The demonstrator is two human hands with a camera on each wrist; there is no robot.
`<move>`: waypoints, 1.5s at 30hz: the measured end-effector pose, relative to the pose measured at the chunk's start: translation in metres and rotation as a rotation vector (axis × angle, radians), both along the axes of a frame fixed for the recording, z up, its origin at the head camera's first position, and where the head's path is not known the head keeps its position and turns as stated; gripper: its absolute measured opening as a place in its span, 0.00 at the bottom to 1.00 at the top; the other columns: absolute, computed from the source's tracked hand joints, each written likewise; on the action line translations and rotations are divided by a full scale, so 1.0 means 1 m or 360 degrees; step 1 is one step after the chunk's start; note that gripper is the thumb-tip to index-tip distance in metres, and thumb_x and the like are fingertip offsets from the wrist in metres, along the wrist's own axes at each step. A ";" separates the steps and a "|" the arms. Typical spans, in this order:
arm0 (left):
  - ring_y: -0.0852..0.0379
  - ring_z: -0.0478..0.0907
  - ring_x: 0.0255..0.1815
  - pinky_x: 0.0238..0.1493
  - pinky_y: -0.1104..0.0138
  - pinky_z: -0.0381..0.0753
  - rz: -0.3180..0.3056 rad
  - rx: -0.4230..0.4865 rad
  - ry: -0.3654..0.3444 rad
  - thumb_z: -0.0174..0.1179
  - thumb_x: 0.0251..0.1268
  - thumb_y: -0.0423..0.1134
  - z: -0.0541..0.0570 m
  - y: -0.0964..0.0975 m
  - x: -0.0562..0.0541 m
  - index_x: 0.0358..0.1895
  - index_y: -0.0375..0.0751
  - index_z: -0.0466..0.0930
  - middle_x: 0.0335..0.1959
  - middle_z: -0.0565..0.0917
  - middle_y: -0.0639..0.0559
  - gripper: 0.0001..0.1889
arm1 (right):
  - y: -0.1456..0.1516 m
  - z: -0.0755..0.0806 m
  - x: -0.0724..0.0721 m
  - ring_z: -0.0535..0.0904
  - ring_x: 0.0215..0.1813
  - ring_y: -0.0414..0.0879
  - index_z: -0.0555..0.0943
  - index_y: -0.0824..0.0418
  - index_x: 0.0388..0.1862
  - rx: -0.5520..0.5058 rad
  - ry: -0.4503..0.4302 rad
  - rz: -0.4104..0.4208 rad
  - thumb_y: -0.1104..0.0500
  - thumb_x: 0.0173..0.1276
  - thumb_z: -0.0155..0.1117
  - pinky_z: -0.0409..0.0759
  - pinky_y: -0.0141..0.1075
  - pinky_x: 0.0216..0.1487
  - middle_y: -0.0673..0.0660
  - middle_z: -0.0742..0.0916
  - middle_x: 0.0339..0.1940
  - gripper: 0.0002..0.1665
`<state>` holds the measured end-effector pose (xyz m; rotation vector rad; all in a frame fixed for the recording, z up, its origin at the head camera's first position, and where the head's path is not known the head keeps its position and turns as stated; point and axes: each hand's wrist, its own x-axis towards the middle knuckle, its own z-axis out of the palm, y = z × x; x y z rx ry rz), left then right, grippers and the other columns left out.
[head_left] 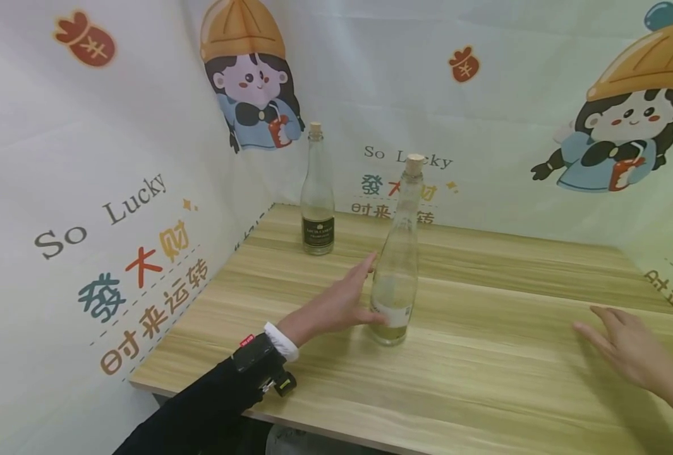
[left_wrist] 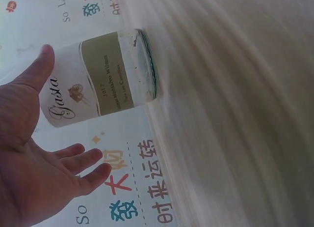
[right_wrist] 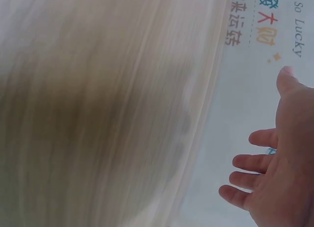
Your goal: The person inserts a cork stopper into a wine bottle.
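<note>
A clear glass bottle with a cork (head_left: 414, 165) in its mouth stands upright near the middle of the table. This bottle (head_left: 400, 256) bears a white and olive label (left_wrist: 109, 72) that reads "Gasta". Beside its lower part is my left hand (head_left: 333, 306), thumb apart from the spread fingers. The thumb overlaps the label in the left wrist view; whether it touches the glass I cannot tell. Over the right side of the table is my right hand (head_left: 626, 347), holding nothing, its fingers extended loosely in the right wrist view.
A second corked clear bottle (head_left: 317, 183) with a black label stands upright farther back and left. Behind the wooden table (head_left: 501, 354) and along its sides hangs a white printed cloth (head_left: 364, 76). The table's front edge runs below my left forearm.
</note>
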<state>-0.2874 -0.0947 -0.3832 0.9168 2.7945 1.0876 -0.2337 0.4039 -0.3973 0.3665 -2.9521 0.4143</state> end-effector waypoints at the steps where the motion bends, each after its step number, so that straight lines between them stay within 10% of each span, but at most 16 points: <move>1: 0.44 0.62 0.78 0.76 0.50 0.61 -0.0010 0.0030 0.0006 0.79 0.54 0.54 0.000 0.002 0.000 0.85 0.51 0.31 0.81 0.60 0.42 0.68 | 0.002 -0.001 0.001 0.60 0.60 0.90 0.60 0.91 0.66 -0.0002 -0.0001 0.0001 0.47 0.86 0.44 0.60 0.80 0.57 0.95 0.65 0.61 0.42; 15: 0.42 0.75 0.68 0.67 0.54 0.76 0.0085 0.0200 -0.0079 0.74 0.65 0.42 0.000 0.019 -0.013 0.80 0.36 0.50 0.72 0.71 0.36 0.49 | 0.024 -0.003 0.001 0.62 0.57 0.92 0.61 0.92 0.64 0.0026 0.0021 -0.0009 0.47 0.86 0.44 0.62 0.81 0.55 0.96 0.66 0.57 0.42; 29: 0.43 0.75 0.67 0.68 0.55 0.75 0.0093 0.0267 -0.0070 0.73 0.65 0.40 0.001 0.039 -0.033 0.79 0.33 0.51 0.70 0.74 0.36 0.47 | 0.036 -0.006 0.001 0.62 0.56 0.91 0.62 0.93 0.63 0.0001 0.0089 -0.0017 0.49 0.87 0.44 0.60 0.80 0.58 0.96 0.67 0.57 0.40; 45: 0.44 0.77 0.61 0.61 0.57 0.81 0.0356 0.0399 -0.0170 0.72 0.63 0.35 -0.008 0.048 -0.065 0.80 0.35 0.48 0.72 0.68 0.34 0.49 | 0.036 -0.008 0.002 0.59 0.59 0.92 0.60 0.92 0.65 -0.0049 -0.0030 -0.0052 0.47 0.87 0.42 0.59 0.82 0.56 0.96 0.64 0.60 0.42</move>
